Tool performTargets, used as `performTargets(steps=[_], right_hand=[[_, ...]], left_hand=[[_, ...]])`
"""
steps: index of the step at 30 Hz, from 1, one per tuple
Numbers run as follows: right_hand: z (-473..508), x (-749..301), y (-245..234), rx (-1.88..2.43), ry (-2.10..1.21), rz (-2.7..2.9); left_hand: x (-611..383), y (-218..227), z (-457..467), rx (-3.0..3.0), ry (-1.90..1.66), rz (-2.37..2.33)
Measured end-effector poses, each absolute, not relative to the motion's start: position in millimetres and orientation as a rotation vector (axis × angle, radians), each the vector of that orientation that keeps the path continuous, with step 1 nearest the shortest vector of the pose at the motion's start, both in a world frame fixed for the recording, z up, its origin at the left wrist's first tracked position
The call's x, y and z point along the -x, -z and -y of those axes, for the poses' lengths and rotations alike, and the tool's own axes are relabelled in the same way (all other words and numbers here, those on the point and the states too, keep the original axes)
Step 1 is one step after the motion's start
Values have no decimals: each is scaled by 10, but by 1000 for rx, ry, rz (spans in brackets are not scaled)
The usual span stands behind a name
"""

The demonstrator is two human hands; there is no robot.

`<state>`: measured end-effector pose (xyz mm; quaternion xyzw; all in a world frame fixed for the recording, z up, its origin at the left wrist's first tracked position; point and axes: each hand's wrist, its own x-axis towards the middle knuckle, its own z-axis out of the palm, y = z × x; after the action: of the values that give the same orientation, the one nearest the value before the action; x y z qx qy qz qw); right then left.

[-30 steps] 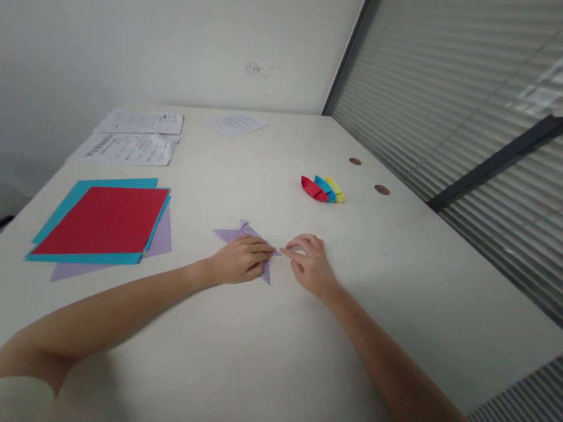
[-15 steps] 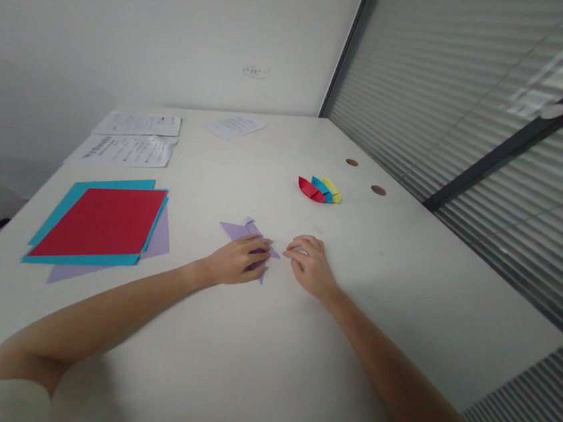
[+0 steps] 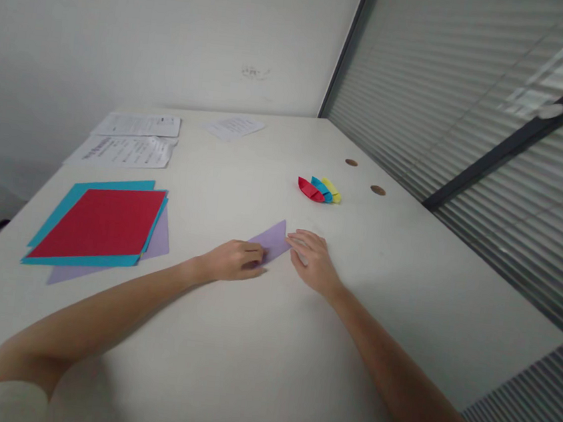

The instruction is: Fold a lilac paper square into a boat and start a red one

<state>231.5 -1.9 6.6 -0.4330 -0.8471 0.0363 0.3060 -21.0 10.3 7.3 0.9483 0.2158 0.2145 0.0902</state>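
Observation:
A folded lilac paper (image 3: pixel 272 240) lies on the white table (image 3: pixel 257 343), one corner pointing up and away from me. My left hand (image 3: pixel 232 261) pinches its near left corner with curled fingers. My right hand (image 3: pixel 312 262) rests just right of the paper, its fingers bent and its fingertips touching the paper's right edge.
A stack of red, turquoise and lilac sheets (image 3: pixel 101 226) lies at the left. Three small folded paper boats (image 3: pixel 320 189), red, blue and yellow, sit beyond my hands. Printed pages (image 3: pixel 128 141) lie at the far left. Two round holes (image 3: pixel 377 190) are near the blinds on the right.
The lilac paper has been turned or flipped: earlier it spread flat to the left under my left hand, now one pointed flap shows between my hands. My left hand drew back slightly.

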Motion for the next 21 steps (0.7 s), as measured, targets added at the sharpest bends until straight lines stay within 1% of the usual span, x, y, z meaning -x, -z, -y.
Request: performTargets(steps=[5, 9, 12, 15, 18, 21], right_hand=[[51, -2300, -95, 1233, -101, 2413], [98, -2256, -166, 1117, -208, 2423], [88, -2268, -168, 1068, -268, 2365], [66, -2295, -140, 1093, -268, 2415], [85, -2266, -143, 1179, -225, 2498], [142, -2178, -183, 1300, -167, 2542]], left_hand=[[193, -125, -73, -3011, -666, -804], [179, -131, -57, -3030, -596, -977], [172, -118, -60, -3007, -557, -927], [165, -121, -56, -2990, -604, -927], [146, -147, -24, -2952, -697, -980], [106, -164, 33, -2931, -703, -952]])
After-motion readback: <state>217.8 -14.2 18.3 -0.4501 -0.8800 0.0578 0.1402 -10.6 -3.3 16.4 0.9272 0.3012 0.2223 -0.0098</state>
